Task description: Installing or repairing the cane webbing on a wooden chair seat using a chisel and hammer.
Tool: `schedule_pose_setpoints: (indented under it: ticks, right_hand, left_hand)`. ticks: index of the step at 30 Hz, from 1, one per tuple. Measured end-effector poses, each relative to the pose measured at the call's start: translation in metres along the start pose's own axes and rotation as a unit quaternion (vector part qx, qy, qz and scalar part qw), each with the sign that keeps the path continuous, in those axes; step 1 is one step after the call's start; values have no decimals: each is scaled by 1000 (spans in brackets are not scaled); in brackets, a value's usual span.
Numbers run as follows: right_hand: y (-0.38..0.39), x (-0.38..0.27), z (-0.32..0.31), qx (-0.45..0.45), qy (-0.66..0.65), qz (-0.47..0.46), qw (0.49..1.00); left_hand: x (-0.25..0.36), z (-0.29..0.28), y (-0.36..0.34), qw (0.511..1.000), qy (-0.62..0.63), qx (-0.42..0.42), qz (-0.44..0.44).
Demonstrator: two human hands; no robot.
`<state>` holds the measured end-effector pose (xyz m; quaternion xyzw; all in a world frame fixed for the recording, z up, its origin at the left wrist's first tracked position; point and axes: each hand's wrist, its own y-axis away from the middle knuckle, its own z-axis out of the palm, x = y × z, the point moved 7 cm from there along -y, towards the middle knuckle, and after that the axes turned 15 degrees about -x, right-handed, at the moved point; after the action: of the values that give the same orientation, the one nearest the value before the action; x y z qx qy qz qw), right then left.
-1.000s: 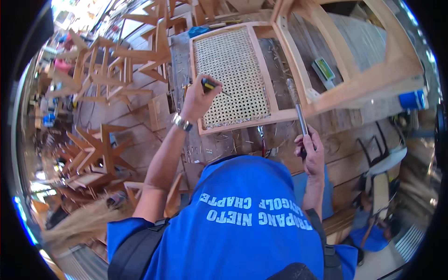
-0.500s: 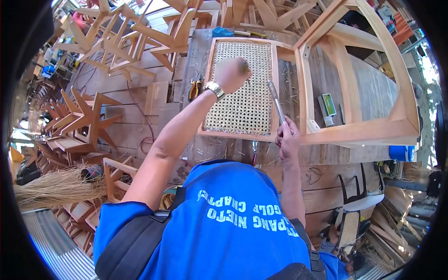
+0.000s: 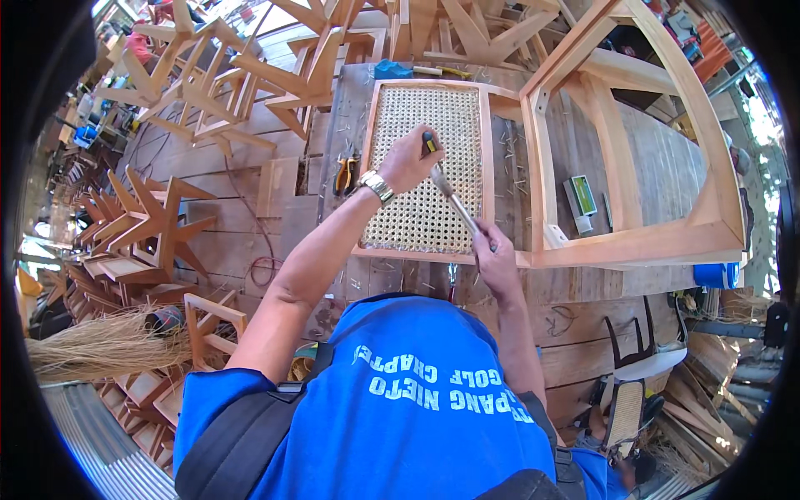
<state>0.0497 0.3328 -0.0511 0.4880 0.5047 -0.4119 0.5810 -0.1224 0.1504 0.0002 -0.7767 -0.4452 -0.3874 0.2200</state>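
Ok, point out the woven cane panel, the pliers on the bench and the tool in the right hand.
woven cane panel (image 3: pixel 421 208): head view, on the bare weave in its lower half.
pliers (image 3: pixel 344 173): head view, on the handles.
metal tool (image 3: pixel 461 212): head view, on the shaft above the right hand (image 3: pixel 494 260).

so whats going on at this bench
A person in a blue shirt is working on a cane-woven panel in a wooden frame, lying flat on a plank workbench. The left hand grips a small dark-handled tool over the weave, and the right hand holds a long metal tool slanting toward it. Pliers lie to the left of the panel, and an open wooden frame sits to its right.
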Motion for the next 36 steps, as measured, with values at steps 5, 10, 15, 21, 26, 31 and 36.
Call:
schedule_pose_setpoints:
  ticks: [5,10,15,21,26,31,36]
  right_hand:
    - [10,-2,-11,-25,-65,49,996]
    - [-33,7,-49,95,-159,24,982]
    - [-75,3,-66,124,-182,9,975]
    - [-110,-4,-39,35,-100,23,994]
    - [-136,-4,-2,-53,-41,8,998]
    - [-166,-11,-7,-73,30,4,997]
    - [-174,-15,-13,-5,56,-10,998]
  left_hand:
    - [-11,-35,-10,991,50,121,24]
    - [-33,-45,-44,983,57,175,-26]
    - [-40,-51,-61,973,52,216,-59]
    - [-55,-54,-87,969,54,237,-43]
    - [-65,-51,-109,973,25,223,-45]
    - [-60,-46,-121,981,-20,185,-60]
    - [-69,-55,-128,976,60,210,-20]
